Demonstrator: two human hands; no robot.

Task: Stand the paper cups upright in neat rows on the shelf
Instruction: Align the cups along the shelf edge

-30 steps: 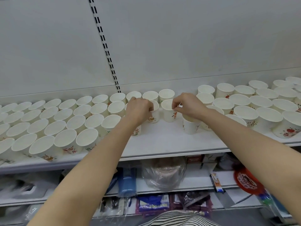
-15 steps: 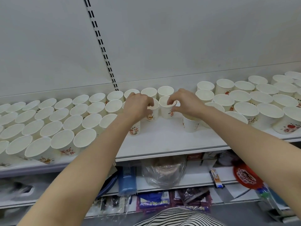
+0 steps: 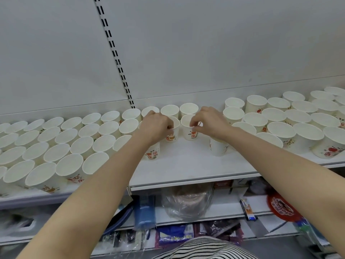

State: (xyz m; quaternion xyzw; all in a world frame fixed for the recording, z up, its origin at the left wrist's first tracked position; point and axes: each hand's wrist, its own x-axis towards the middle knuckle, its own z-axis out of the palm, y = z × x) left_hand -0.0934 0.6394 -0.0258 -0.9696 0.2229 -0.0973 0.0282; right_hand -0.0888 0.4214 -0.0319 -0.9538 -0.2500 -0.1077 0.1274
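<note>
Many white paper cups with red and orange prints stand upright in rows on the white shelf (image 3: 186,171), a block at the left (image 3: 61,146) and a block at the right (image 3: 291,128). In the gap between them, my left hand (image 3: 155,128) pinches the rim of one cup (image 3: 172,135). My right hand (image 3: 211,122) pinches the rim of the cup beside it (image 3: 190,131). Both cups stand in the second row, just in front of the back row (image 3: 188,110). One cup (image 3: 153,153) stands under my left wrist and another (image 3: 217,148) under my right wrist.
A slotted upright (image 3: 113,53) runs up the grey back panel. The lower shelf holds a crumpled clear plastic bag (image 3: 186,202), a blue packet (image 3: 144,212), a red round item (image 3: 283,208) and dark packets. My striped shirt (image 3: 203,249) shows at the bottom.
My right hand has shifted left from the cup near the right block onto the rim of a second-row cup. My left hand has stayed on its cup. The head camera has tilted slightly.
</note>
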